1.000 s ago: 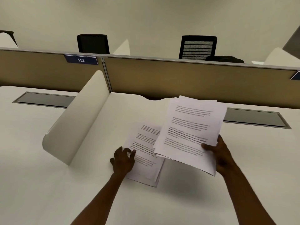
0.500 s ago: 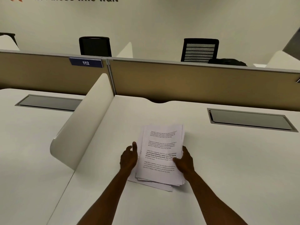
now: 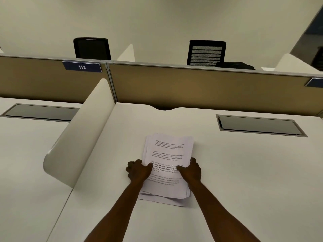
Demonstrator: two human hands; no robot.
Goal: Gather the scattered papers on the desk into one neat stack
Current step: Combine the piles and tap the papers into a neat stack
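L hand (image 3: 139,171) and R hand (image 3: 190,169) grip opposite side edges of the paper stack (image 3: 167,165), thumbs on the top sheet. Stack lies mid white desk (image 3: 244,172), bottom sheets prob. still skewed; curved divider (image 3: 76,144) to the left.

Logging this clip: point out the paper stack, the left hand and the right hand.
paper stack (image 3: 170,151), head view, upper printed area of the top sheet
left hand (image 3: 138,170), head view, back of the hand
right hand (image 3: 191,170), head view, back of the hand
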